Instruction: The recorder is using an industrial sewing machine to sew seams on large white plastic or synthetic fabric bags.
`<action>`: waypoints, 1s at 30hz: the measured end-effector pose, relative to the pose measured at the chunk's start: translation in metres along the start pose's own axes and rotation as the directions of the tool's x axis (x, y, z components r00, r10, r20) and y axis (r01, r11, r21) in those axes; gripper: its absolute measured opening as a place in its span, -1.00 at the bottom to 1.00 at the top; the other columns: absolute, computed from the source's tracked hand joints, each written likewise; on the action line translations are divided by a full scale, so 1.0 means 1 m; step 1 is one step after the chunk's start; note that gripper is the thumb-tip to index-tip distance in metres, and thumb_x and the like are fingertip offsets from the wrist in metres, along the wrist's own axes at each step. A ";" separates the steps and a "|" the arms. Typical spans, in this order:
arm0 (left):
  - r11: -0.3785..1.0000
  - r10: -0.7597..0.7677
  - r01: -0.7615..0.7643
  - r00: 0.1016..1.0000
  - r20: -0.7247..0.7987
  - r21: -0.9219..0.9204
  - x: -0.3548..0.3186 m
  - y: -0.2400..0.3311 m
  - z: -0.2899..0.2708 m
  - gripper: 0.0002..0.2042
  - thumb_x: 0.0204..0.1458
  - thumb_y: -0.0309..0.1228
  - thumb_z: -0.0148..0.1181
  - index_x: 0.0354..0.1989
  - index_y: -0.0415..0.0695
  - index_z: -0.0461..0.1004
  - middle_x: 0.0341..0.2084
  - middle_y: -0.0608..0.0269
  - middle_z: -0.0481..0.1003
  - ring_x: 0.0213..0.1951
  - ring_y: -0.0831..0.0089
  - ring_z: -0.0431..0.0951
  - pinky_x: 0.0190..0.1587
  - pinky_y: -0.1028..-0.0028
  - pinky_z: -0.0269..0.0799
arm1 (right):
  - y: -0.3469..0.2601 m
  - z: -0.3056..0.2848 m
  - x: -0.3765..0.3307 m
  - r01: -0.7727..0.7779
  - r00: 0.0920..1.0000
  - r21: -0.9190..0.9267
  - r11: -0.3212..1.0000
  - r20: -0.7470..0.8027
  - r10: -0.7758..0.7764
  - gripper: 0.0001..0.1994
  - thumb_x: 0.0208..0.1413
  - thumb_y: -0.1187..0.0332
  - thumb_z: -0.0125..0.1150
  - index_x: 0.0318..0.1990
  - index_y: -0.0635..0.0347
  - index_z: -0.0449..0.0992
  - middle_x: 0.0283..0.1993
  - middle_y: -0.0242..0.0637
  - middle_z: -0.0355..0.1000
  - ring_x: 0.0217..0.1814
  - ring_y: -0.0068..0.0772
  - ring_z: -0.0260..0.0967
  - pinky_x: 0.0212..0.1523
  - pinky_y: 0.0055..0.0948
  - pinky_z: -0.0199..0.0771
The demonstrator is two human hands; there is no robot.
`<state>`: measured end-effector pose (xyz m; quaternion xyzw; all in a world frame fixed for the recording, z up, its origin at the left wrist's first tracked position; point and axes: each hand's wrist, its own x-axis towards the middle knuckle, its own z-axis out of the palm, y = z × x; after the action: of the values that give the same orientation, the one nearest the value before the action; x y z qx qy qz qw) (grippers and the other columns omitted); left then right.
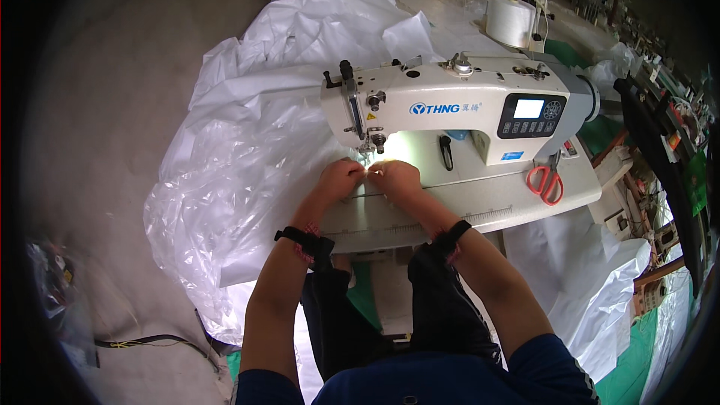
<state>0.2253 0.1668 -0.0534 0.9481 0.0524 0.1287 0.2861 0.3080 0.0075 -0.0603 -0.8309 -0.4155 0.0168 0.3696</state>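
A white industrial sewing machine (442,79) stands before me, its lamp lighting the needle area (365,156). Just below the needle, my left hand (341,178) and my right hand (399,180) nearly meet, fingertips pinched together. Whatever is between the fingers is too small and too brightly lit to make out. Both hands are low over the front of the pale machine table (450,199). Left of them, a large crumpled sheet of white, shiny plastic-like material (225,172) spreads over the table's side and behind the machine.
Small black thread snips (446,154) lie under the machine arm. Red-handled scissors (546,184) rest at the table's right end. A big white thread cone (511,21) stands behind the machine. More white sheeting (574,277) hangs at the right, near a dark slanting bar (664,180).
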 end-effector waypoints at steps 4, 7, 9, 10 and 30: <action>0.985 -0.083 0.070 0.993 -0.079 -0.157 -0.009 0.004 0.005 -0.82 -0.07 -0.30 0.13 -0.36 -0.09 0.55 -0.38 0.14 0.50 -0.29 0.19 0.50 -0.20 0.31 0.38 | 0.001 0.003 0.008 -0.073 0.996 -0.126 0.989 0.050 0.079 -0.79 -0.05 0.14 0.17 -0.31 -0.03 0.60 -0.40 -0.31 0.52 -0.38 -0.27 0.47 -0.36 -0.31 0.43; 0.987 0.117 -0.096 0.980 -0.158 0.131 -0.009 0.005 0.005 -0.81 -0.06 -0.27 0.10 -0.39 -0.09 0.55 -0.40 0.16 0.50 -0.33 0.16 0.50 -0.21 0.27 0.39 | 0.002 0.002 0.015 -0.173 0.975 -0.071 0.982 0.129 0.181 -0.79 -0.06 0.14 0.19 -0.35 0.00 0.60 -0.45 -0.30 0.52 -0.41 -0.29 0.47 -0.36 -0.33 0.42; 0.989 0.023 -0.007 0.994 -0.111 0.149 -0.004 0.006 0.004 -0.80 -0.06 -0.25 0.08 -0.40 -0.09 0.54 -0.39 0.15 0.50 -0.31 0.14 0.50 -0.20 0.24 0.39 | 0.002 0.000 0.021 -0.180 0.973 -0.060 0.982 0.138 0.187 -0.79 -0.06 0.14 0.20 -0.40 0.04 0.60 -0.52 -0.31 0.50 -0.46 -0.32 0.47 -0.38 -0.35 0.42; 0.976 -0.096 0.101 0.995 -0.037 0.191 0.000 0.006 0.003 -0.78 -0.06 -0.22 0.06 -0.42 -0.09 0.54 -0.37 0.15 0.51 -0.29 0.12 0.50 -0.19 0.22 0.39 | 0.001 -0.002 0.023 -0.240 0.954 -0.062 0.969 0.169 0.247 -0.78 -0.07 0.13 0.22 -0.45 0.07 0.60 -0.59 -0.31 0.48 -0.51 -0.36 0.46 -0.40 -0.36 0.42; 0.815 -0.531 0.519 0.847 -0.030 0.258 0.022 0.021 -0.006 -0.76 -0.12 -0.20 0.08 -0.32 -0.02 0.51 -0.22 0.19 0.52 -0.09 0.20 0.47 -0.05 0.24 0.33 | -0.008 -0.016 0.032 -0.508 0.846 0.246 0.825 0.324 0.424 -0.80 -0.08 0.40 0.10 -0.66 0.26 0.51 -0.66 -0.27 0.46 -0.60 -0.40 0.49 -0.52 -0.50 0.46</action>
<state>0.2454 0.1557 -0.0323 0.9282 0.3216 0.0163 0.1865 0.3287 0.0234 -0.0348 -0.8265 -0.2335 0.2814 0.4280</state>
